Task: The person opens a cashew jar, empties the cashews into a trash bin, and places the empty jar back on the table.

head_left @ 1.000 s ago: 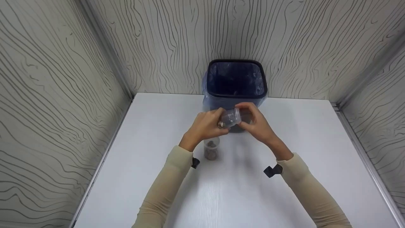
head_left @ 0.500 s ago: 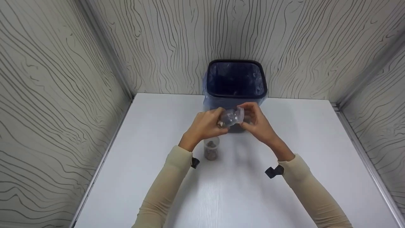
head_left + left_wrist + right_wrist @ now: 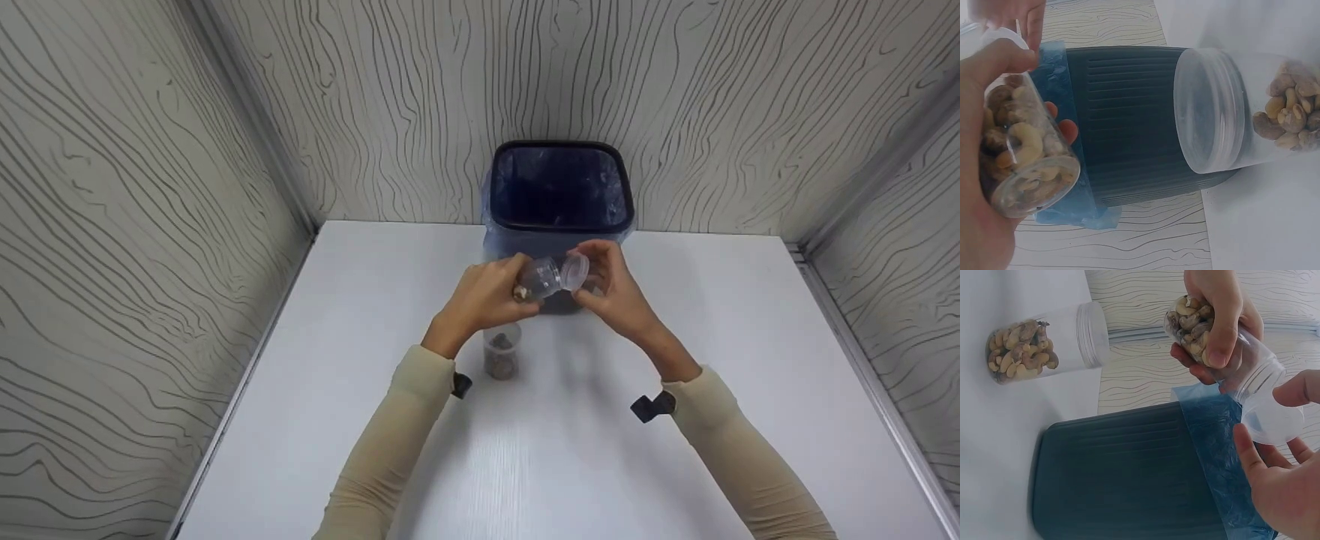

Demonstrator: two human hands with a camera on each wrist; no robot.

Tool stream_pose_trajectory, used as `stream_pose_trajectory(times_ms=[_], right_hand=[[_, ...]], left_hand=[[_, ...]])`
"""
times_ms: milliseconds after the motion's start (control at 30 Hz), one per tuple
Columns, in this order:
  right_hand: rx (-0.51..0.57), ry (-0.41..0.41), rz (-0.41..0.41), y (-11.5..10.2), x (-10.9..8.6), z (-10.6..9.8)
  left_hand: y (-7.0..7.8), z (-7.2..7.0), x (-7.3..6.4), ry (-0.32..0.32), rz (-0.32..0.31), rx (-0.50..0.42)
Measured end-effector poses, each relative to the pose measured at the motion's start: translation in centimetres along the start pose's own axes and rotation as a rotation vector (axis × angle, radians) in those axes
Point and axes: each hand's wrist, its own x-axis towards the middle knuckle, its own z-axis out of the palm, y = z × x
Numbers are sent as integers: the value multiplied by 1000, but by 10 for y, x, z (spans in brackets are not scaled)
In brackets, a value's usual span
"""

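Note:
My left hand (image 3: 480,296) grips a clear plastic jar (image 3: 541,279) part-filled with cashew nuts, tilted with its mouth toward the right. In the right wrist view the cashews (image 3: 1189,326) lie toward the jar's base. My right hand (image 3: 621,292) pinches a translucent round lid (image 3: 575,271) between thumb and fingers, angled away from the jar's mouth, its edge right by the rim. Behind the hands, in the head view, a second clear jar (image 3: 1280,112) of cashews stands upright on the table, near my left wrist, with a translucent lid on top.
A dark blue bin (image 3: 559,228) with a blue bag liner (image 3: 1207,450) stands behind my hands against the back wall. White table (image 3: 600,465) stretches around. Patterned panels (image 3: 405,97) wall in the back and both sides.
My right hand has shifted slightly right, and the lid has come off the jar's mouth and swung to show its round face. The left hand has barely moved.

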Motion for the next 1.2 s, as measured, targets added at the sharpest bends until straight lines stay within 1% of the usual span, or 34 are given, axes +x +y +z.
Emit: stream_pose_trajectory(times_ms=[167, 500, 767, 933, 1200], right_hand=[[-17, -22, 35, 2, 0, -3], [-94, -57, 59, 6, -1, -5], [-219, -46, 62, 7, -2, -7], [-297, -31, 55, 8, -2, -9], [-344, -17, 45, 17, -6, -13]], left_hand=[[-1, 0, 1, 10, -7, 6], [-2, 1, 0, 20, 8, 5], [-1, 0, 0, 15, 6, 1], [-1, -1, 1, 25, 5, -10], [-1, -1, 2, 37, 10, -8]])
